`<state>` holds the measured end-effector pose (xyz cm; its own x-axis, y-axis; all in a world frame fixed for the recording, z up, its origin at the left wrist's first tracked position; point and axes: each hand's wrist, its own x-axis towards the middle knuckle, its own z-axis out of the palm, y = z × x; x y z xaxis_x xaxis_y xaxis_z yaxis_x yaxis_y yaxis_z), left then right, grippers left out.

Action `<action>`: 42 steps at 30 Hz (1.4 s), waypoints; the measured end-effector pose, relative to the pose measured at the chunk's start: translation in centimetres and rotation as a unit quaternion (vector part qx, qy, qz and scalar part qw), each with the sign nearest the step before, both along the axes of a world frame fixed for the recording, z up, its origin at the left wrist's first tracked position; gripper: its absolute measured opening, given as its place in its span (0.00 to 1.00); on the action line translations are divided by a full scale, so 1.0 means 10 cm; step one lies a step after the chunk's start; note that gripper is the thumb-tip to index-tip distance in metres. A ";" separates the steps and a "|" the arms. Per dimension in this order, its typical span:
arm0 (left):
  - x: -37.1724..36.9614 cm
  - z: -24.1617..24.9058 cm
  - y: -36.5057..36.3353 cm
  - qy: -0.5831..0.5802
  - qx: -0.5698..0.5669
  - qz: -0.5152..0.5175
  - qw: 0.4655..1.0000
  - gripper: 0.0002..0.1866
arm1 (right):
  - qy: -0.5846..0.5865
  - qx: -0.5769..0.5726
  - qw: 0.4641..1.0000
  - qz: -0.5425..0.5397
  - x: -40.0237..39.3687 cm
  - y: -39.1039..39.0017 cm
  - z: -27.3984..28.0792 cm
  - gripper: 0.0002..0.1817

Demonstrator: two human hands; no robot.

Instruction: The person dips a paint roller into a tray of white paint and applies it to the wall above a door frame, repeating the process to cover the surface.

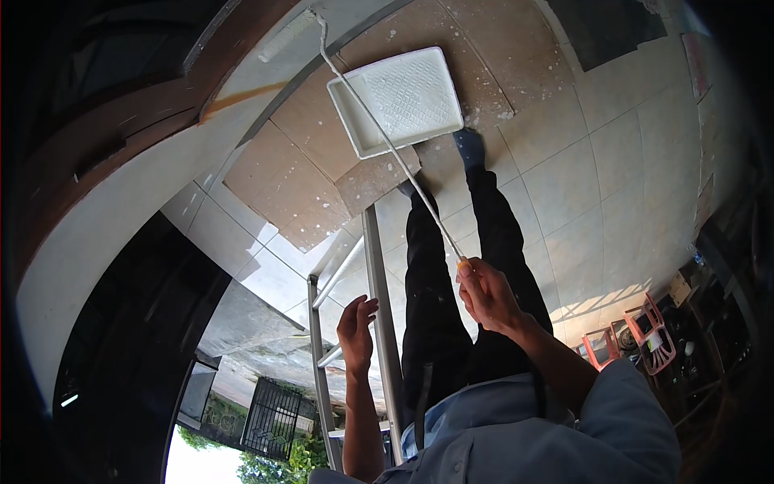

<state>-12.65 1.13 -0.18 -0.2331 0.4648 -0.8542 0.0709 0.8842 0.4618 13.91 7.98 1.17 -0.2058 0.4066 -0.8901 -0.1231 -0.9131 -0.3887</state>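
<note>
My right hand point(488, 300) is closed around the orange-tinged grip of a long-handled paint roller point(390, 145). The thin rod runs up and left across the tray, and the white roller sleeve point(288, 37) at its end lies against the pale wall. My left hand point(356, 329) is held up beside the metal ladder point(379, 306), fingers loosely bent and slightly apart, with nothing visible in it. Beyond my feet, a white paint tray point(348, 121) with a ribbed slope holds white paint.
Paint-spattered cardboard sheets point(286, 181) cover the tiled floor point(564, 177) under the tray. Along the left curves the wall point(121, 198), with dark brown trim point(173, 101). Red plastic chairs point(649, 335) stand at the lower right. A dark mat point(609, 32) lies at the top right.
</note>
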 end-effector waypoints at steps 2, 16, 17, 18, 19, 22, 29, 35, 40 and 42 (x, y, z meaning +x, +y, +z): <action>0.01 0.00 0.03 -0.001 0.006 0.000 1.000 0.19 | -0.020 0.020 1.000 0.015 -0.01 0.02 -0.02 0.21; 0.02 -0.01 -0.06 0.005 -0.017 -0.003 1.000 0.19 | -0.015 0.030 0.999 -0.023 -0.13 0.20 -0.65 0.23; 0.03 0.00 -0.06 0.004 -0.016 -0.003 1.000 0.19 | -0.003 0.033 0.999 -0.028 -0.11 0.14 -0.55 0.23; 0.02 0.01 -0.05 0.004 -0.016 -0.003 1.000 0.19 | -0.006 0.028 0.999 -0.023 -0.08 0.09 -0.43 0.22; 0.02 0.01 -0.05 0.002 -0.014 0.002 1.000 0.18 | -0.009 0.024 1.000 -0.018 -0.04 0.06 -0.30 0.20; 0.01 -0.03 -0.05 -0.005 -0.007 0.014 1.000 0.18 | -0.010 0.032 0.999 -0.014 0.03 -0.01 -0.10 0.19; 0.02 -0.05 -0.05 -0.008 -0.007 0.008 1.000 0.18 | -0.080 0.043 0.994 0.055 -0.01 0.07 -0.57 0.23; 0.00 -0.02 -0.03 -0.002 -0.013 0.003 1.000 0.18 | -0.061 -0.008 0.998 0.007 -0.17 0.37 -1.08 0.27; -0.03 -0.02 -0.04 -0.001 -0.012 0.011 1.000 0.18 | -0.047 -0.015 0.998 0.036 -0.28 0.21 -0.86 0.25; -0.04 -0.02 -0.05 -0.001 -0.011 0.015 1.000 0.18 | -0.044 -0.011 0.997 0.055 -0.34 0.13 -0.75 0.25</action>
<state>-13.04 0.59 -0.42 -0.2441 0.4392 -0.8646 0.0437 0.8957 0.4426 10.55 9.25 -6.32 -0.1684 0.3652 -0.9156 0.0130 -0.9279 -0.3725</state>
